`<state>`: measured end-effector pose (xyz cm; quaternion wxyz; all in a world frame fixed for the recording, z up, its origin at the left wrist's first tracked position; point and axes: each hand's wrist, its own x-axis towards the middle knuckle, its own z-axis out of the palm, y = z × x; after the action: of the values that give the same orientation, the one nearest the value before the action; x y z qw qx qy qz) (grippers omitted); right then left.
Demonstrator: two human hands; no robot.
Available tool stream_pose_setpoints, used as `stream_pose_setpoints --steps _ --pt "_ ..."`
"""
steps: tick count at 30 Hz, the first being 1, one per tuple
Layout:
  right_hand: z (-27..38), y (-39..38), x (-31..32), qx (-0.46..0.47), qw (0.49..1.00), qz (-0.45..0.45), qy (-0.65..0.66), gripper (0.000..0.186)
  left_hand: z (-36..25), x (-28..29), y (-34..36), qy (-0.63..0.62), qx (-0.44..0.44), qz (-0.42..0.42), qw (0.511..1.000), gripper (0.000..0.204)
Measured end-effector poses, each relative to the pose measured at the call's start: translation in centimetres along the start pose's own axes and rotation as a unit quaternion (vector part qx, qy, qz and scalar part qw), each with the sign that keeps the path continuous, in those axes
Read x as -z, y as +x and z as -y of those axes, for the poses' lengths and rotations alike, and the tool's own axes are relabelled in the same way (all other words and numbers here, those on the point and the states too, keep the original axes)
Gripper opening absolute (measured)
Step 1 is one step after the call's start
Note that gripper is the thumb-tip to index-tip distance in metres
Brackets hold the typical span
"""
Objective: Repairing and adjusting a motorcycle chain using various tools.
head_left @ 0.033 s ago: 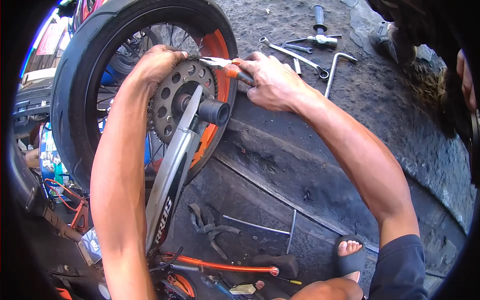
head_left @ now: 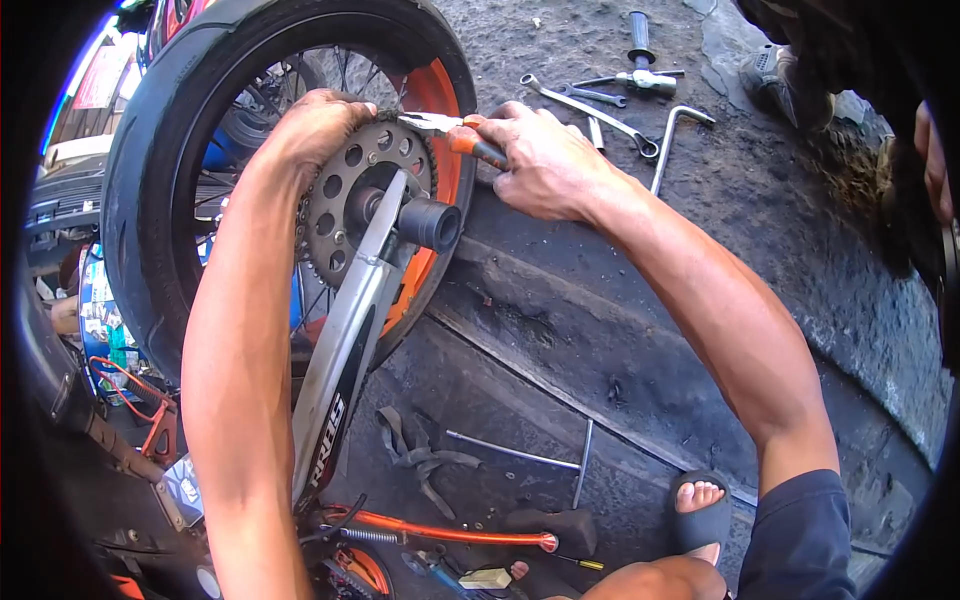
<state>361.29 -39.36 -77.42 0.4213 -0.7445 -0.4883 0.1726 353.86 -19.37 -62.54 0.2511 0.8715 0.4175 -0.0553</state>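
In the right hand (head_left: 550, 165), gripped pliers (head_left: 463, 140) pointed left, long axis dipping rightward; left hand (head_left: 315, 135) curled at sprocket (head_left: 342, 207), hold unclear; swingarm (head_left: 348, 315) below both bore lettering (head_left: 328, 440).

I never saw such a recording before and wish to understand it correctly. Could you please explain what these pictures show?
There is no robot: these are a person's bare hands, seen by a wide camera worn on the head, looking down, so straight edges bend. The right hand has orange-and-black pliers in its grip, their tips near the upper edge of a toothed disc at a wheel. The left hand is there too. On the ground lie wrenches, a bent bar and a T-shaped bar.
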Motion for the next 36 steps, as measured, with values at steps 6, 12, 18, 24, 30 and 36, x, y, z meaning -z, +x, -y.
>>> stream_pose_setpoints --steps 6,12,18,24,30,36 --pt "0.6 1.0 0.4 -0.012 1.000 0.029 0.006 0.058 -1.0 -0.4 -1.2 0.025 -0.003 -0.013 1.000 0.027" --pt "1.9 0.7 1.7 -0.004 1.000 0.013 -0.026 0.064 -1.4 -0.6 -1.8 0.045 -0.003 -0.023 0.999 0.031" --pt "2.3 1.4 2.8 -0.036 0.997 0.056 -0.030 0.064 -1.3 -0.4 -1.6 0.027 0.004 -0.023 0.999 0.031" --pt "2.0 2.7 4.0 0.011 0.998 0.054 0.016 0.056 -1.3 -0.5 -1.4 0.097 -0.002 -0.048 0.994 0.034" --pt "3.2 3.6 5.2 -0.041 0.994 0.103 0.010 0.044 -0.2 -0.5 -0.5 0.096 0.002 -0.058 0.994 0.033" --pt "3.5 2.2 4.5 0.005 0.992 0.024 -0.123 0.045 0.5 -0.9 0.1 0.097 -0.041 -0.086 0.991 0.035"
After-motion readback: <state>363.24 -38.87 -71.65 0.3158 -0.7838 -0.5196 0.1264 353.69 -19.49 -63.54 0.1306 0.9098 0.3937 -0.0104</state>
